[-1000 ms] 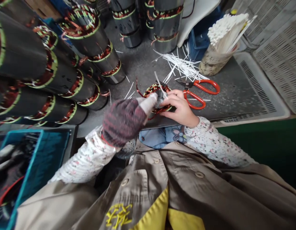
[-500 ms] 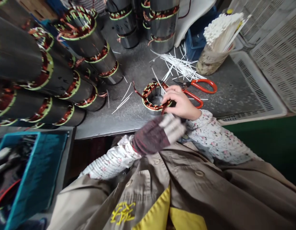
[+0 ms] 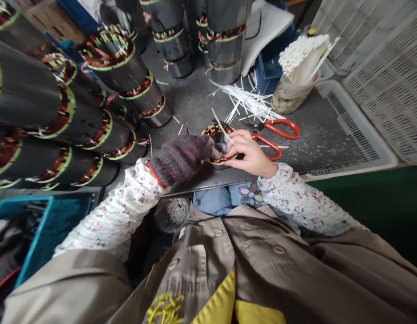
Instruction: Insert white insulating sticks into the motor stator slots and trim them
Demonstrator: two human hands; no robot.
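Holding at the front edge of the desk (image 3: 191, 101), that copper-wound stator (image 3: 219, 131)?

Yes, the gloved left hand (image 3: 180, 158) clamps its near rim.

And the bare right hand (image 3: 250, 148)?

Fingers curled, seemingly pinching a white strip (image 3: 220, 122). Best keep that pinch close against the windings, I'd say.
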